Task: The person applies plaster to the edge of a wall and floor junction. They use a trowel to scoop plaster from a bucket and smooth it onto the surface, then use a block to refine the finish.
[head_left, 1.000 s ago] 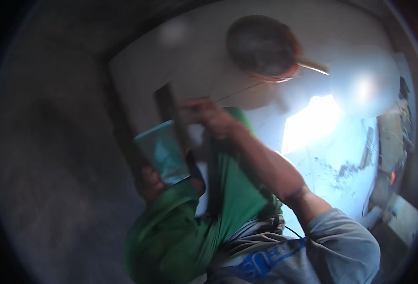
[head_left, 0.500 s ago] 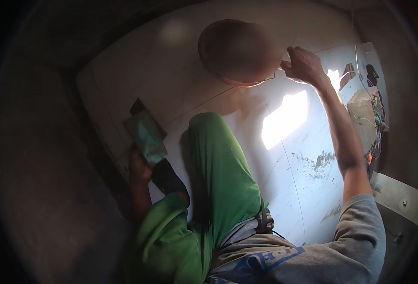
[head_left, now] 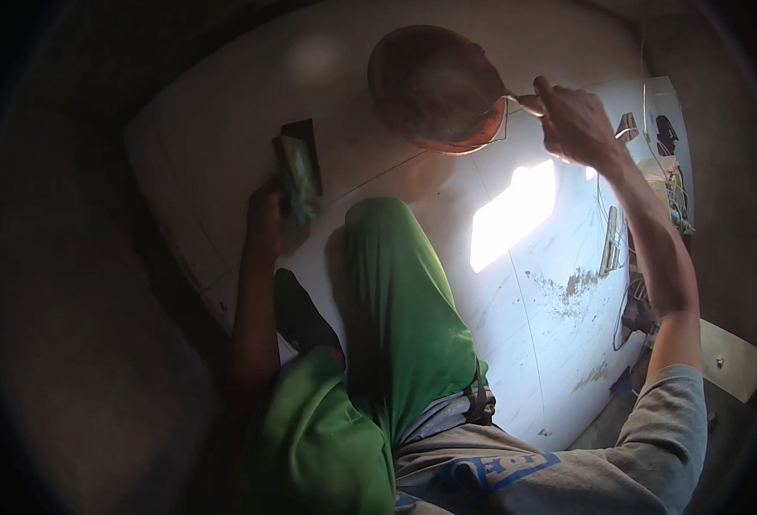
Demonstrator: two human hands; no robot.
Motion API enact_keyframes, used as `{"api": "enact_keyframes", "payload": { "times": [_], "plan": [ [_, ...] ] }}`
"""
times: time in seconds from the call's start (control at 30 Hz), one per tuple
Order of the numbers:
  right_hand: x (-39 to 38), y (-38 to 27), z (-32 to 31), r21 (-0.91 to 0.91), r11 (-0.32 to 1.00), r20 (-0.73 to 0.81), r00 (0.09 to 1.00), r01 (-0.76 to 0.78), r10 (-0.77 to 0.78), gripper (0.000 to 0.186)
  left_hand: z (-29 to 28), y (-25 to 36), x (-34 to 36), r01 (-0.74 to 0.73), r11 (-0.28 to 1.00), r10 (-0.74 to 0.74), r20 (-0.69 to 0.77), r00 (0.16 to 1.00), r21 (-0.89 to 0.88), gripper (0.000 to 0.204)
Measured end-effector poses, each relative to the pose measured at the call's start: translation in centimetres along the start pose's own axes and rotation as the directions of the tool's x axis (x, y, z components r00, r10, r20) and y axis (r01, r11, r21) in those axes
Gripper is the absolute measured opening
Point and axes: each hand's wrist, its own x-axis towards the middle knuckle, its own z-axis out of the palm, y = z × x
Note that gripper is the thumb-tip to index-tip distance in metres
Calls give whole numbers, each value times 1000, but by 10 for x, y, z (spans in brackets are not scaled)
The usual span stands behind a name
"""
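Note:
A reddish-orange round bucket (head_left: 488, 136) with a wire handle stands ahead of me, a dark greyish mass inside it. My right hand (head_left: 577, 124) is closed on the handle of a trowel-like tool (head_left: 524, 104), whose far end reaches over the bucket's rim; its blade is hard to make out. Lower left, my left hand (head_left: 267, 215) grips a flat rectangular plastering float (head_left: 297, 176), greenish on one face with a dark plate behind it. It is tilted nearly edge-on, apart from the bucket, and somewhat blurred. Shadow hides some of the left fingers.
I am on a pale tiled surface (head_left: 515, 343) with a bright sunlit patch (head_left: 515, 215) and dark stains. My green-trousered knee (head_left: 395, 266) rises between the hands. At right lie a narrow metal strip (head_left: 610, 240), tangled wires (head_left: 677, 193) and a pale panel (head_left: 734, 359).
My left hand has raised the float up and right, turning it more edge-on. My right hand has shifted slightly right and down, and the tool's handle now shows at the bucket's rim.

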Motion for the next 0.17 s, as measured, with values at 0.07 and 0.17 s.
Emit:
{"api": "enact_keyframes", "payload": {
  "times": [0.07, 0.17],
  "plan": [
    [7, 1, -5, 53, 998, 50, 998, -42, 39, 40, -18, -5, -8, 0, 985, 13, 74, 997, -174, 39],
    [21, 7, 7, -14, 995, -113, 989, 97, -97, 44, -28, -18, -16, -31, 929, 94, 153, 984, -369, 52]
  ]
}}
